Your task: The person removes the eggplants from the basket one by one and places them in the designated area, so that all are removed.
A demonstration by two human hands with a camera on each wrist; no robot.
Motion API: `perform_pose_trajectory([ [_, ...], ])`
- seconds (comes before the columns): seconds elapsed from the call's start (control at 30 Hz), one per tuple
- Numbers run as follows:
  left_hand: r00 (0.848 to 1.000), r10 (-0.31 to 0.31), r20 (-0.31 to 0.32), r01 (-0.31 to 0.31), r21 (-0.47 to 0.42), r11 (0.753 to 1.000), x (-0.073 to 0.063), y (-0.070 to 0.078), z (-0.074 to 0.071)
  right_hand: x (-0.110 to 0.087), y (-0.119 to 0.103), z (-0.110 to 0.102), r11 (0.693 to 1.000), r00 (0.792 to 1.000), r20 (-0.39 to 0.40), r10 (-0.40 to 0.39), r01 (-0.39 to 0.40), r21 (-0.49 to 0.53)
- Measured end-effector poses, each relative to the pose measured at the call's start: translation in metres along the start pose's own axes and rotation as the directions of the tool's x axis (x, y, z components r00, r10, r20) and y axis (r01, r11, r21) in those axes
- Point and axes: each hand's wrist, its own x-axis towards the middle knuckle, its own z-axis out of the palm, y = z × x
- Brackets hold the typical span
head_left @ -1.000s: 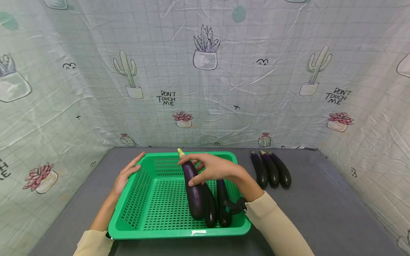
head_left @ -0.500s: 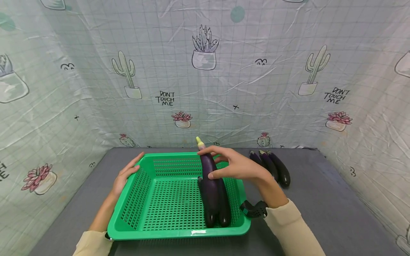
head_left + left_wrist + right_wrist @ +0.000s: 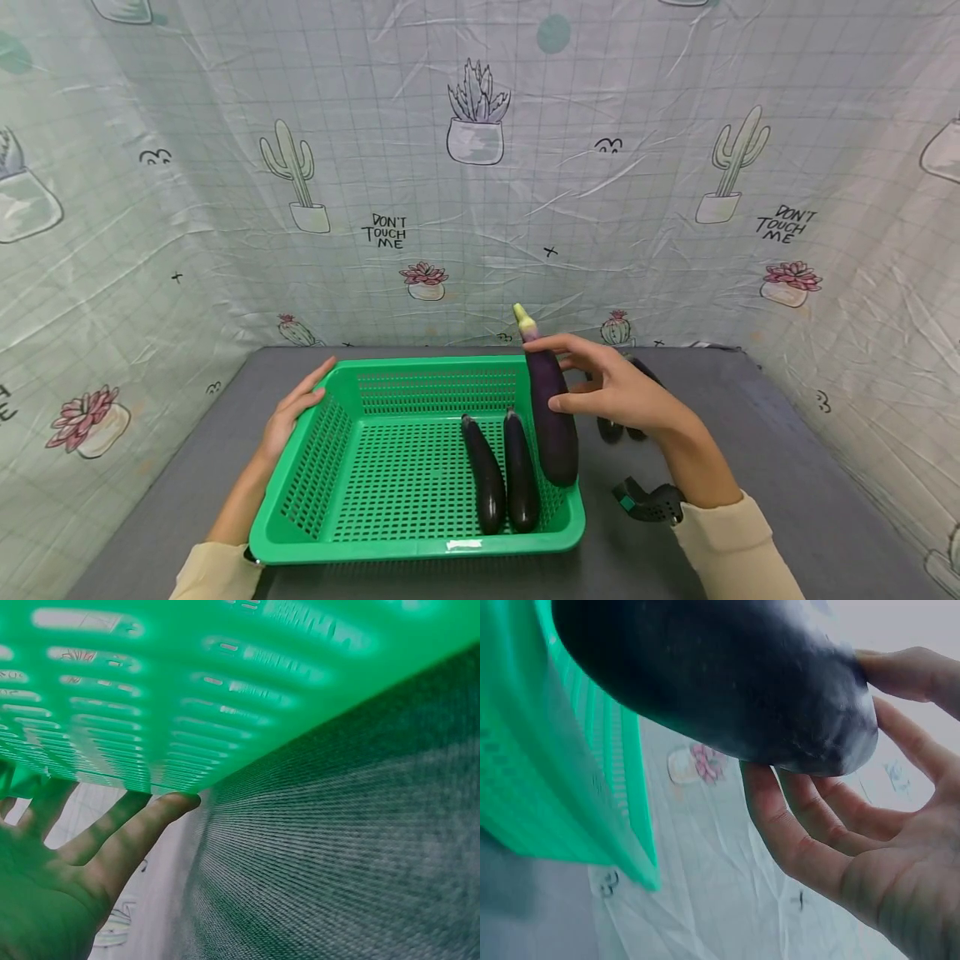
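Observation:
In the head view my right hand grips a large purple eggplant with a pale yellow stem, fingers on one side and thumb on the other. It hangs raised over the right rim of a green plastic basket, its blunt end low. The right wrist view shows the fingers curved around the eggplant, beside the basket wall. Two slimmer dark eggplants, one left and one right, lie in the basket's right part. My left hand rests with extended fingers against the basket's left side.
More dark eggplants lie on the grey tabletop right of the basket, mostly hidden behind my right hand. A patterned cloth with cactus drawings hangs behind and at both sides.
My right hand has lifted the large eggplant and carried it rightward, from inside the basket to over its right rim. Two smaller eggplants are uncovered. The left hand has stayed at the basket's side.

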Motion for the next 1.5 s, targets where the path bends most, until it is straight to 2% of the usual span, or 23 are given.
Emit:
perform_pose_trajectory([
  [0.17, 1.000, 0.001, 0.027, 0.001, -0.068, 0.998, 0.000, 0.000, 0.000, -0.012, 0.006, -0.013, 1.000, 0.999, -0.050, -0.004, 0.003, -0.023],
  [0.3, 1.000, 0.001, 0.008, -0.001, -0.005, 1.000, 0.000, -0.001, 0.000, -0.018, 0.012, -0.023, 0.997, 0.997, -0.080, -0.003, -0.004, -0.082],
  [0.4, 1.000, 0.003, -0.001, -0.003, 0.029, 1.000, 0.001, -0.001, -0.001, -0.023, 0.016, -0.030, 0.996, 0.997, -0.079, 0.005, -0.012, -0.088],
  [0.6, 1.000, 0.008, 0.027, -0.007, -0.049, 0.999, 0.000, -0.001, 0.000, -0.031, 0.022, -0.046, 0.995, 0.996, -0.087, 0.011, -0.020, -0.099],
  [0.87, 1.000, 0.004, -0.004, -0.004, 0.039, 0.999, 0.000, -0.002, -0.001, -0.044, 0.029, -0.065, 0.991, 0.986, -0.151, 0.069, -0.085, -0.101],
  [1.07, 1.000, -0.005, 0.016, 0.005, -0.001, 1.000, 0.000, -0.002, -0.001, -0.054, 0.035, -0.079, 0.987, 0.979, -0.186, 0.079, -0.103, -0.125],
  [1.27, 0.998, -0.009, 0.059, 0.016, -0.122, 0.992, -0.002, -0.003, -0.002, -0.061, 0.047, -0.091, 0.988, 0.969, -0.232, 0.080, -0.107, -0.107],
  [1.33, 0.999, -0.012, 0.051, 0.017, -0.105, 0.994, -0.002, -0.003, -0.002, -0.063, 0.051, -0.095, 0.989, 0.964, -0.253, 0.079, -0.107, -0.101],
  [1.5, 1.000, -0.012, 0.010, 0.012, 0.014, 1.000, -0.001, -0.004, -0.002, -0.069, 0.063, -0.102, 0.990, 0.956, -0.282, 0.086, -0.113, -0.082],
])
